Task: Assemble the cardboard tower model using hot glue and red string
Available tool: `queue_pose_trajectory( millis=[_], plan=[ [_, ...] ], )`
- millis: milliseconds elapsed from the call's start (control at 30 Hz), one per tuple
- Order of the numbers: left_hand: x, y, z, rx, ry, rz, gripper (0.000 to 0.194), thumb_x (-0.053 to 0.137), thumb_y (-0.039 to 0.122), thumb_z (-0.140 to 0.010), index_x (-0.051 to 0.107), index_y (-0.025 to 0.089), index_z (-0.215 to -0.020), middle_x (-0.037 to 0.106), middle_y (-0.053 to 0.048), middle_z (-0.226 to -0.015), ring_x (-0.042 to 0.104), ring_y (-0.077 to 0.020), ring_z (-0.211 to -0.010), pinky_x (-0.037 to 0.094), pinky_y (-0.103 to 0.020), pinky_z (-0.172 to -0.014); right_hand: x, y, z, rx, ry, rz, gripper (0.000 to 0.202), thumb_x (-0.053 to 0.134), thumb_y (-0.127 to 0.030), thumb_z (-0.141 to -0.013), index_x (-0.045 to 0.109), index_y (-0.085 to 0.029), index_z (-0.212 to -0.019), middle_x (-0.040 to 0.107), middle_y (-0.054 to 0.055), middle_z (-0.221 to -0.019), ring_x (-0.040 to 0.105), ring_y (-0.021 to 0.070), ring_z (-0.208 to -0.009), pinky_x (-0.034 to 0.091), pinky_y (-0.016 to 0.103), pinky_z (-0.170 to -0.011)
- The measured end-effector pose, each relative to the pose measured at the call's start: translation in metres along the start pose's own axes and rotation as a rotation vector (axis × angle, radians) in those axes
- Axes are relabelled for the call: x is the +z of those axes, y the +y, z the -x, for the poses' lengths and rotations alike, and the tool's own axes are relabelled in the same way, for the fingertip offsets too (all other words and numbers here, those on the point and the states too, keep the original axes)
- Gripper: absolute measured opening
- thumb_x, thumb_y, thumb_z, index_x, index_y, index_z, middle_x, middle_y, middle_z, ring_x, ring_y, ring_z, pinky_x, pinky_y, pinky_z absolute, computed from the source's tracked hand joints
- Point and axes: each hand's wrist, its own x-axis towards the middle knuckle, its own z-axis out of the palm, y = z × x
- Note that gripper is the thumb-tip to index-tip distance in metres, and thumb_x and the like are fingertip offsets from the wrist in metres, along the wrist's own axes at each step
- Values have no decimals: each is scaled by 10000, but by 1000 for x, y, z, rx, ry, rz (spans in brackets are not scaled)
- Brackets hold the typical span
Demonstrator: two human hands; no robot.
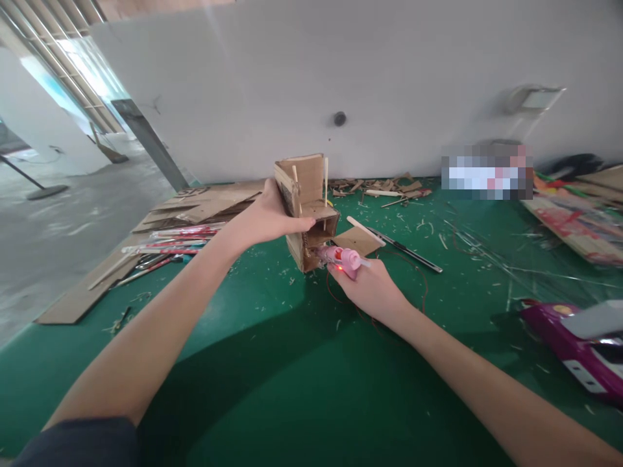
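My left hand (275, 214) grips the left side of a small cardboard structure (311, 172), its thumb lying across the front. Thin wooden sticks stand upright in this structure, and an open compartment shows low on its near side. In my right hand (370, 282) is a pink hot glue gun (346, 258) with a small red light lit and a clear glue stick at its back. The gun points left, its front end at the lower opening of the cardboard; the tip itself is hidden. Behind my right hand lies a flat cardboard piece (359, 240).
A utility knife (409, 250) lies on the green tabletop (253, 383) behind my right hand. Cardboard sheets (209, 201) and a pile of packaged sticks and tools (170, 246) are at left. Cardboard scraps (379, 188) line the wall. A purple device (569, 353) stands at right.
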Motion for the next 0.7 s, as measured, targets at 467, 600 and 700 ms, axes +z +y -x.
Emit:
queue_pose_trajectory(
  millis=[467,600,700],
  plan=[
    [-4,17,4,-96,-11,4,819,782,459,-616,378,224,-1289,507,-140,-1363,483,-378,-1254,455,-508,-968,6,-18,-1,411,-192,-449,280,523,-430,-897,586,-188,-772,576,-10,-474,503,106,-329,372,201,-313],
    [-5,16,3,-23,-22,15,790,763,394,-637,406,241,-1325,544,-115,-1325,454,-389,-1280,414,-541,-1021,8,-22,2,467,-170,-538,306,539,-442,-891,566,-184,-728,573,-8,-470,495,95,-324,316,178,-277],
    [-6,13,2,-8,-8,32,809,771,367,-638,394,245,-1343,544,-113,-1328,455,-385,-1280,415,-543,-1031,6,-22,-2,578,-158,-632,351,547,-451,-890,562,-176,-672,557,-4,-456,495,94,-331,296,172,-270]
  ],
)
